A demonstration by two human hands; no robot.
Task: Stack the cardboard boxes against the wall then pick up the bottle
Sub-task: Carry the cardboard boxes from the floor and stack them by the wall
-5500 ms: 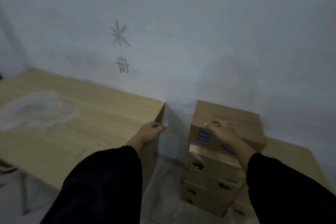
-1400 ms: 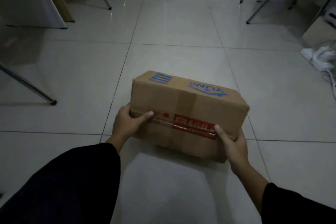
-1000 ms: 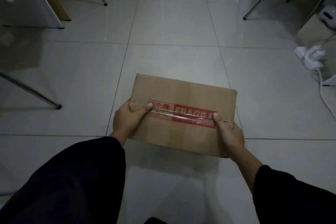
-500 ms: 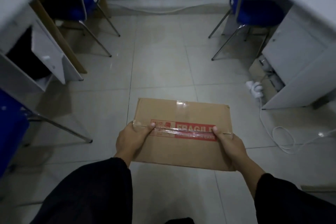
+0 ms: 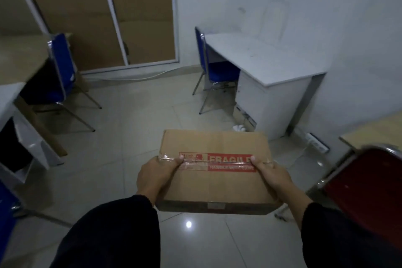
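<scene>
Cardboard box [image 5: 214,169] is held off the floor in front of the person, w/ both hands clamped on its short ends. Left hand [image 5: 153,177] wraps the left end, thumb lying on top across the clear tape; right hand [image 5: 273,175] does the same on the right end. Box is plain brown corrugated card, flat rectangular shape, top face roughly level, w/ a red "FRAGILE" tape strip [image 5: 230,162] running across the top btwn the two thumbs. Both sleeves are dark fabric.

Below the box: glossy pale floor tiles [image 5: 121,137], one bright light spot reflected just under its near edge. Beyond the box, to its right, a white smooth-topped desk [image 5: 258,59] against the white wall, w/ a blue padded chair [image 5: 214,69] on thin metal legs tucked at it. Right of the box, near, a red chair back [image 5: 369,183] w/ chrome frame. Far left of the box, another blue chair [image 5: 62,67].
</scene>
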